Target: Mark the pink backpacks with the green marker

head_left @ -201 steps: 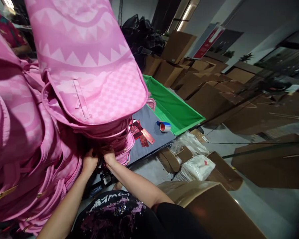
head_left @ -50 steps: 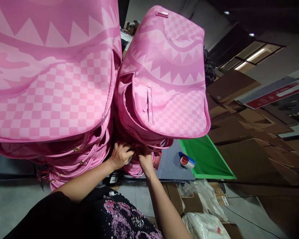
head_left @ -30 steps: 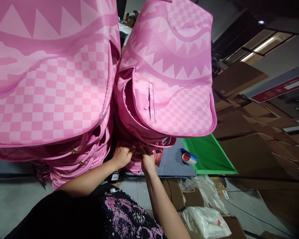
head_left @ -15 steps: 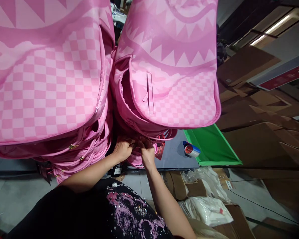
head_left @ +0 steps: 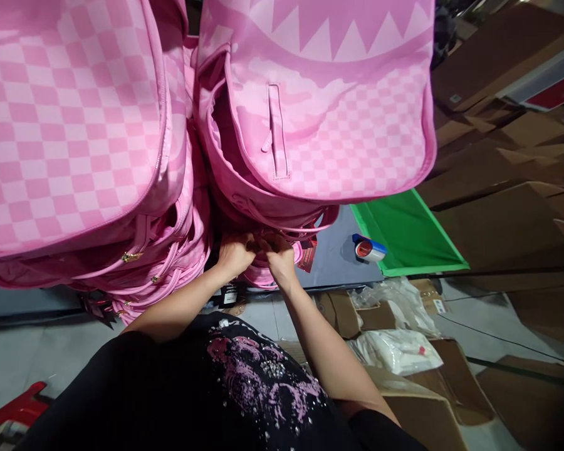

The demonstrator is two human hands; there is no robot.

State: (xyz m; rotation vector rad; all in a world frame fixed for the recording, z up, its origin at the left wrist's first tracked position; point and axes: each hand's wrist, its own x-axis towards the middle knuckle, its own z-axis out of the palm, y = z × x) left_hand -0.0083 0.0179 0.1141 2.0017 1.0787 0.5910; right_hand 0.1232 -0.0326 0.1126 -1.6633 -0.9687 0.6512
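Observation:
Two stacks of pink backpacks stand side by side, the left one (head_left: 75,125) with checks and the right one (head_left: 338,125) with a toothed pattern and an open side pocket. My left hand (head_left: 237,254) and my right hand (head_left: 276,254) are close together under the front edge of the right stack. Both have bent fingers, pressed together on something small and dark that I cannot make out. Just below them lies a pink strap or roll (head_left: 259,277). A red tag (head_left: 308,255) hangs beside my right hand.
On the grey table (head_left: 336,254) lies a blue and white roll (head_left: 370,249), next to a green fabric bin (head_left: 408,235). Cardboard boxes (head_left: 498,232) fill the right side. Plastic bags (head_left: 399,351) and open cartons lie on the floor. A red stool (head_left: 21,407) is at the lower left.
The view has tipped downward, so the bags and hands appear higher. Both hands keep their place under the right stack, fingers still close together. The red stool shows more.

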